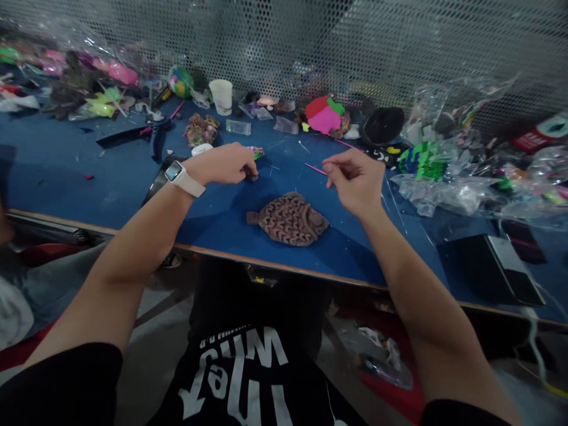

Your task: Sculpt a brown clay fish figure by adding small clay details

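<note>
A brown clay fish [290,219] with scale pattern lies flat on the blue table [89,177] near its front edge. My left hand [228,164], with a white watch on the wrist, rests closed on the table just beyond the fish, pinching a small dark lump of clay. My right hand [355,177] hovers to the right of the fish, fingers curled, thumb and forefinger pinched together; anything between them is too small to see. A thin pink stick [315,168] lies on the table by those fingertips.
Coloured clay pieces, a white cup [221,96], a pink and red clay lump [325,115], a black bowl shape [384,125] and crumpled clear plastic bags [461,189] crowd the back and right. A black phone [497,269] lies at right. Mesh wall behind.
</note>
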Available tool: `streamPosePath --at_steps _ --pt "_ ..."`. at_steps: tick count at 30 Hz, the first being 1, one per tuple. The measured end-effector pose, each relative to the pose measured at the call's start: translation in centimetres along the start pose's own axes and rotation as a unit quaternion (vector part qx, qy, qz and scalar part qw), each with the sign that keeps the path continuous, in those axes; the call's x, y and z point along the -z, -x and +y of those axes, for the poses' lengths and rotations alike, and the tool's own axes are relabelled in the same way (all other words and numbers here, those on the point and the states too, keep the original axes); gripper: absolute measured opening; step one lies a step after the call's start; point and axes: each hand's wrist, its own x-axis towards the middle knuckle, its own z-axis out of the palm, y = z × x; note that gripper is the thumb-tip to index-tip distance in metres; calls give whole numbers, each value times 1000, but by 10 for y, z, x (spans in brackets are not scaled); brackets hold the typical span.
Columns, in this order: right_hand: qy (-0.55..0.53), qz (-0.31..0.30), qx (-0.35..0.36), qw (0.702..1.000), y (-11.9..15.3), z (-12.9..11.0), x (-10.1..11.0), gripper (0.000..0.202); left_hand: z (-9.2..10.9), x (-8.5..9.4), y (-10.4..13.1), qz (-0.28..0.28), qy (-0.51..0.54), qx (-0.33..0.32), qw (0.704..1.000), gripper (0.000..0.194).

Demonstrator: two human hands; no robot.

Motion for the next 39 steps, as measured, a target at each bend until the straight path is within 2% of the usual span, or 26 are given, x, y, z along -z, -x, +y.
streamPosePath --at_steps 5,11,18,22,28,32,35,39 --pt "16 -82 34 996 4 -10 1 15 3 1 4 -47 -47 1 998 32" --pt "47 -117 48 991 0 -6 8 17 19 -15 -3 42 -79 6 996 27" --pt "52 -161 21 985 3 -15 5 21 57 -19 -10 93 -34 -115 988 29" --pt "62 -180 5 982 4 -19 5 17 74 -29 -15 114 4 -150 982 26" --pt "91 -177 18 980 2 -17 9 26 73 -36 -16 114 2 -169 979 25" --pt "83 -178 50 979 3 -18 7 19 73 -37 -15 126 -11 -163 978 27" --pt "69 -177 48 981 5 -21 5 14 74 -38 -15 145 -7 -162 976 27" --pt "80 -187 48 978 6 -20 5 15 73 -38 -15 143 -11 -167 975 25"
